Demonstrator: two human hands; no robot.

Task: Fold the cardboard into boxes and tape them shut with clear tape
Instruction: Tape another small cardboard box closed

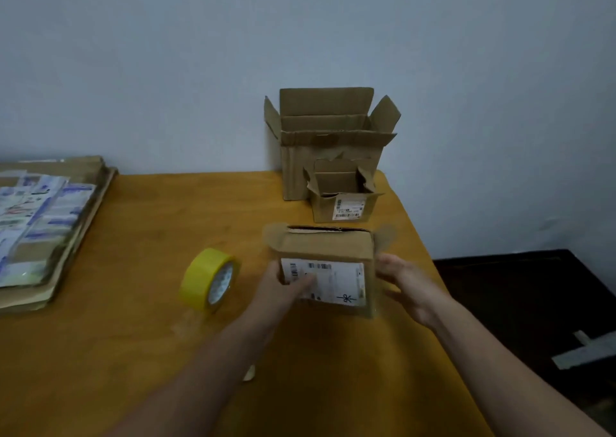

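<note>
Left hand (286, 286) is gripping a small cardboard box (326, 246) at its left side, thumb lying across the white label. Right hand (405, 281) is reaching the box's right side; blur is hiding whether it is gripping. The box, side flaps open, is sitting toward the right of an orange-brown surface (133, 353). A yellow tape roll (210, 278) is standing on edge just to its left. A large open box (333, 156) and a smaller open box (343, 209) are standing behind it.

Dim, flat indoor light; soft overall, motion blur on both hands (290, 290), wide-angle bending at edges.
</note>
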